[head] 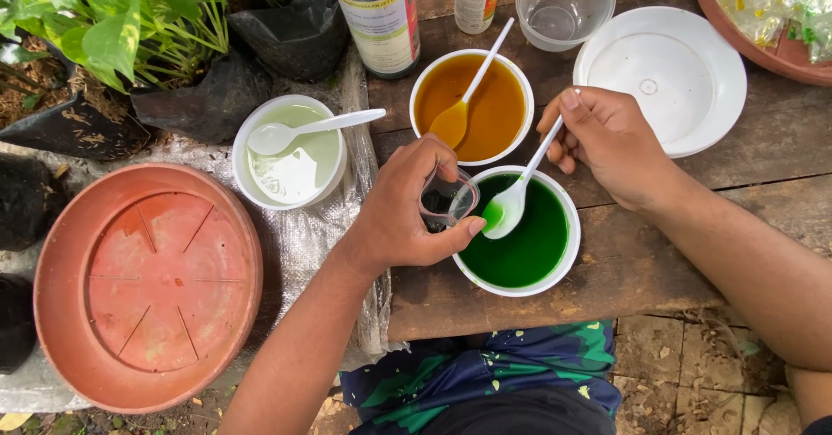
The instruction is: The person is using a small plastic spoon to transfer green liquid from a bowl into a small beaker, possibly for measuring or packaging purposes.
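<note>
Green liquid is sitting in the white bowl point(520, 231) on the bench point(624, 262), and the right hand point(607, 145) is pinching a white spoon point(520, 188), bowl-end dipping down-left toward the small clear cup point(448, 199) that the left hand point(407, 210) is gripping, tilted, just at the rim.

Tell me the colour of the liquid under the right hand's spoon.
Green liquid, seen in the head view, the only one.

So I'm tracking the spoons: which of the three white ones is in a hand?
The spoon dipping into the green liquid bowl, held by the right hand. The other two rest untouched in the amber and pale bowls.
</note>
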